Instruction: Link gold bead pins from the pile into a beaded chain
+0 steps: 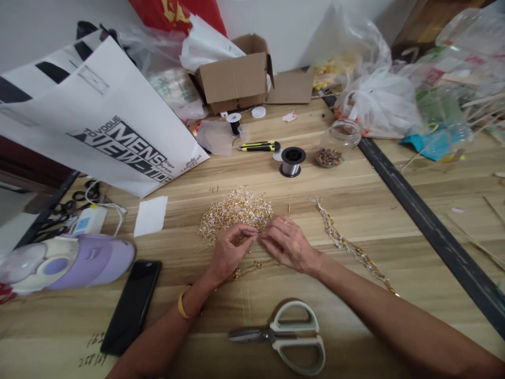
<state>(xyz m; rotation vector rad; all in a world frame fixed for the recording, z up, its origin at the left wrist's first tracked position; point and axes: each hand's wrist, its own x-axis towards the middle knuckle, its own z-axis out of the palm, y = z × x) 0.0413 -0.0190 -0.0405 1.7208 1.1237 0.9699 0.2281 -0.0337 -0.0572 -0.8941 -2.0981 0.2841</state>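
Note:
My left hand (233,250) and my right hand (287,243) meet fingertip to fingertip at the front edge of a pile of tiny gold and silvery pieces (234,210). Both are closed in a pinch, and whatever sits between the fingertips is too small to make out. Just below them a thin gold chain (254,267) lies on the table, partly hidden by the hands. To the right stretches a bundle of gold and silvery chains (347,241). Scissors with pale handles (278,337) rest nearer to me, blades pointing left.
A phone (132,305) and a purple bottle (90,261) lie at left, near a white paper bag (114,116). Behind the pile are a utility knife (258,146), a wire spool (292,162), a jar of beads (335,145) and a cardboard box (232,79). Plastic bags (379,100) crowd the back right.

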